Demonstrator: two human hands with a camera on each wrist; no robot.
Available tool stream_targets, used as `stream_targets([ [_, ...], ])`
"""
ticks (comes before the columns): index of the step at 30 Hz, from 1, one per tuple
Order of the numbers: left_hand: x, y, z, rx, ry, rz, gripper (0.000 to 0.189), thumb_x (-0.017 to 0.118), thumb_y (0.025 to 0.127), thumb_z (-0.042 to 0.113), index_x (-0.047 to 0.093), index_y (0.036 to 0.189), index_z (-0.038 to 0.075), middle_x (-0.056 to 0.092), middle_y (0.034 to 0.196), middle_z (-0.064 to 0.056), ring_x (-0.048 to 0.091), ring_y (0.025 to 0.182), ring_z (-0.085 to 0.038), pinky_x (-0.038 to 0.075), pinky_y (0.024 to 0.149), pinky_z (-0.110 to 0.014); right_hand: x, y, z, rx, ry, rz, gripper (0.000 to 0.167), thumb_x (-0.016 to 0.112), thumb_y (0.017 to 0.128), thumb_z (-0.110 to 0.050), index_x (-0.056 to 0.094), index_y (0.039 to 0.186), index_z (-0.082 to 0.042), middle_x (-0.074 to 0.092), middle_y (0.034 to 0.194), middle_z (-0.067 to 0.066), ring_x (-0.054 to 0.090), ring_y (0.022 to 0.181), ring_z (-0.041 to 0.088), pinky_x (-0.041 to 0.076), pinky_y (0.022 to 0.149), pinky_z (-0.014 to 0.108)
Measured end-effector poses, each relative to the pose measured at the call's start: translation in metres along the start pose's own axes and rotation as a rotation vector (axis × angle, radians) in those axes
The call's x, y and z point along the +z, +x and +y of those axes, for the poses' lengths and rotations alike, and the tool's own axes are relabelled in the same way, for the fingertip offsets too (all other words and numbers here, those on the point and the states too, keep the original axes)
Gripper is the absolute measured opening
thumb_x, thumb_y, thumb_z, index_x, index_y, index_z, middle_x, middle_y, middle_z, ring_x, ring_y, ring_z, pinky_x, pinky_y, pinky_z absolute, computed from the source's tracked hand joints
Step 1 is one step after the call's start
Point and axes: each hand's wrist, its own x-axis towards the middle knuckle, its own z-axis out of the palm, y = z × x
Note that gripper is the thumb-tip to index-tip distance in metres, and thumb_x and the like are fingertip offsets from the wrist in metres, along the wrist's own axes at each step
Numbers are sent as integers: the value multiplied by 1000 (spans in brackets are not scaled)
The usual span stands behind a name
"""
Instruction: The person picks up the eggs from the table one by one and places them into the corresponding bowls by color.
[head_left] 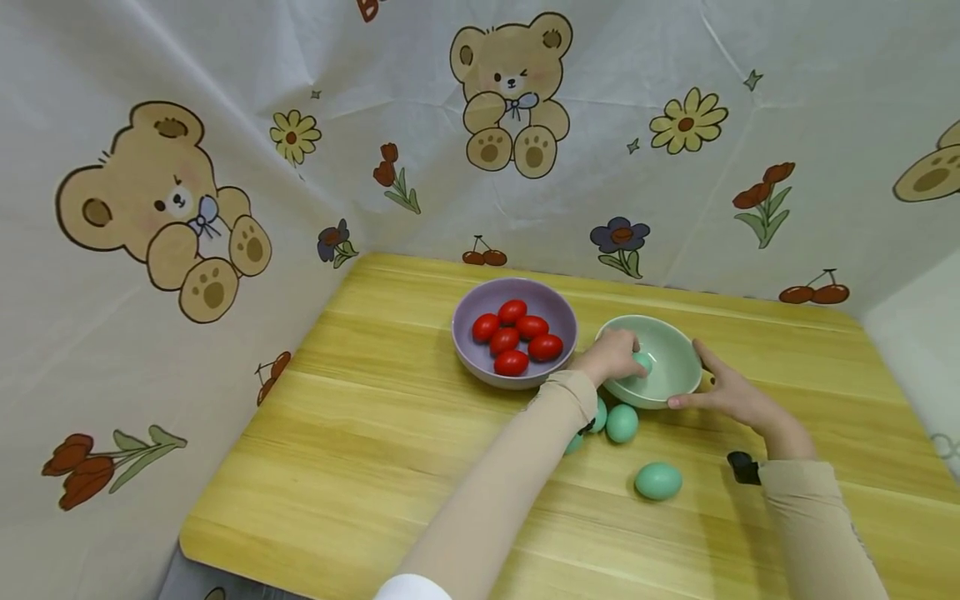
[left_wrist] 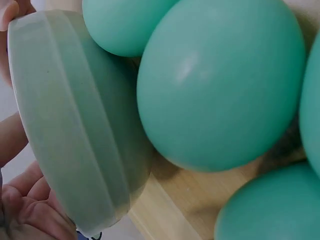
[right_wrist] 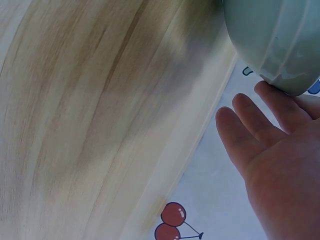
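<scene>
The left forearm, in a beige sleeve (head_left: 502, 483), slants from the table's near edge up toward its back edge, and the left hand (head_left: 613, 356) bends down over the left rim of a pale green bowl (head_left: 671, 362), its fingers curled on a green egg (head_left: 642, 364) just inside. The right hand (head_left: 738, 404) comes in from the table's right side, thumb and index finger spread apart against the bowl's right side, the thumb toward the near edge and the index finger toward the back edge; the right wrist view shows its other fingers extended just beside the bowl's wall. The only egg seen in the green bowl is the one in the left hand's grasp. Just left of it, near the middle of the table's back edge, stands a purple bowl (head_left: 480, 367), in which six red eggs (head_left: 504, 341) show, clustered together at the bottom. More green eggs (head_left: 622, 424) lie on the table (head_left: 360, 433) on the near-edge side of the green bowl, three grouped by the left wrist and partly hidden there, while a lone green egg (head_left: 658, 481) rests closer to the near edge, apart from them.
</scene>
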Motion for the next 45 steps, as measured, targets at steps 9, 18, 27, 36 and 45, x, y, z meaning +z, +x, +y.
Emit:
stream_targets([
  [9,6,0,3,-25,95,-33,18,73,81,25,60,83,12,54,75,5,49,72,-8,40,59,-17,3,-2,-1,4,15,-3,109,72,81,-26,-13,146,-5,-8,148,28,4,127,57,20,92,72],
  [18,8,1,0,0,139,-50,24,72,78,16,62,99,9,60,93,3,50,88,-9,42,70,-16,4,0,-1,9,16,-4,110,73,80,-24,-13,146,-6,-4,147,32,4,129,55,19,92,72],
  [27,9,0,-4,-30,28,-47,45,75,77,17,60,119,11,58,116,5,48,108,-9,40,81,-14,4,0,-2,18,13,-8,110,73,80,-25,-14,146,-7,-1,146,33,5,129,54,20,92,72],
  [36,8,-6,-19,80,-303,23,51,73,79,15,55,126,5,58,118,-5,53,103,-8,40,82,-12,4,0,-1,17,10,-5,110,73,80,-25,-14,146,-7,0,146,34,6,129,54,21,92,72],
  [45,-5,-24,-37,206,-659,5,50,71,83,16,53,128,2,57,122,-9,55,105,-10,41,86,-13,2,0,2,17,6,-1,110,73,81,-24,-15,146,-7,-2,146,34,9,127,57,23,90,71],
])
